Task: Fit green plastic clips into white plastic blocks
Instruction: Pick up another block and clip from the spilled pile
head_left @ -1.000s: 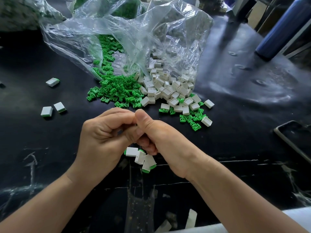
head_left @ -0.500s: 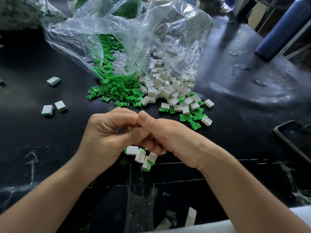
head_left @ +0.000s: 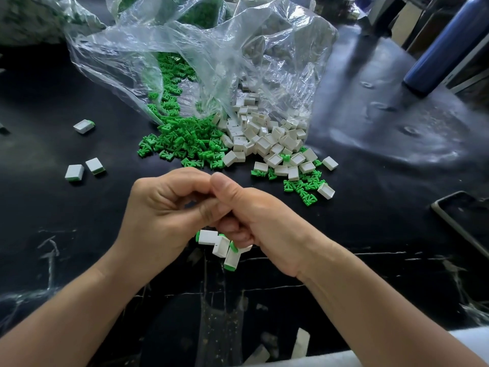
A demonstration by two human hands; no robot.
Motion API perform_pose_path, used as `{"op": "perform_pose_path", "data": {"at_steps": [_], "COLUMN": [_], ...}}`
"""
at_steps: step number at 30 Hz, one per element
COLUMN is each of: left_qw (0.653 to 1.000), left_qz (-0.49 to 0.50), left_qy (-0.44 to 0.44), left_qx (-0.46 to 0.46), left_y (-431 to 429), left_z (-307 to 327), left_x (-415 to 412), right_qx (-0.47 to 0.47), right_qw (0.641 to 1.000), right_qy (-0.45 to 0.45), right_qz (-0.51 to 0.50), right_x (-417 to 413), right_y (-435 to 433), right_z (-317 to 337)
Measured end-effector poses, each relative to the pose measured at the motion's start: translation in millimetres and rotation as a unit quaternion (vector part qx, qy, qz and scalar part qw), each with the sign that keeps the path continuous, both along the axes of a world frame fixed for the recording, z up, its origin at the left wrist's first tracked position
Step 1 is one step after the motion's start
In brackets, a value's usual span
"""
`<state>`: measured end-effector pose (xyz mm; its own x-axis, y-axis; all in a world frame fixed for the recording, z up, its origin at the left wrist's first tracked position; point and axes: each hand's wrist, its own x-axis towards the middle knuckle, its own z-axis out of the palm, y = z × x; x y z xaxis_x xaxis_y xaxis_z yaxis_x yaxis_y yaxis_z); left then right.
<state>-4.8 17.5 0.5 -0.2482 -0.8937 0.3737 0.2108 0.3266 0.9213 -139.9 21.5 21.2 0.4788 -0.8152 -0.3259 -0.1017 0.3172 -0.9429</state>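
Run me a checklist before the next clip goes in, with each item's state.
1. Supply of green clips in reach: ok, a pile lies ahead of the hands.
2. Supply of white blocks in reach: ok, heaped beside the clips.
3. Current piece fully seated: cannot tell, the left hand and right hand hide it.
4. Room around the finished blocks: not ok, they crowd just under the hands.
5. The phone clear of parts: ok.

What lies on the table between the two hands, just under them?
In the head view, a few finished blocks, white with green clips fitted, lie there between the left hand and the right hand.
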Motion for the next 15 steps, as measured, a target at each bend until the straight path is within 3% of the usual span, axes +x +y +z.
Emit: {"op": "perform_pose_path", "data": {"at_steps": [8,15], "left_qw": [0.999,0.998], "left_qz": [-0.015,0.032], "left_qy": [0.024,-0.047], "left_qx": [0.03,0.019], "left_y": [0.6,0.7], "left_z": [0.7,-2.3], "left_x": [-1.2,3.3], "right_qx": [-0.009,0.002], "right_qw": [1.0,0.999], "right_qy": [0.003,0.031], "right_qz": [0.022,0.014], "right_x": [-6.6,-6.6], "right_y": [0.5,0.7], "right_z": [6.9,4.7]}}
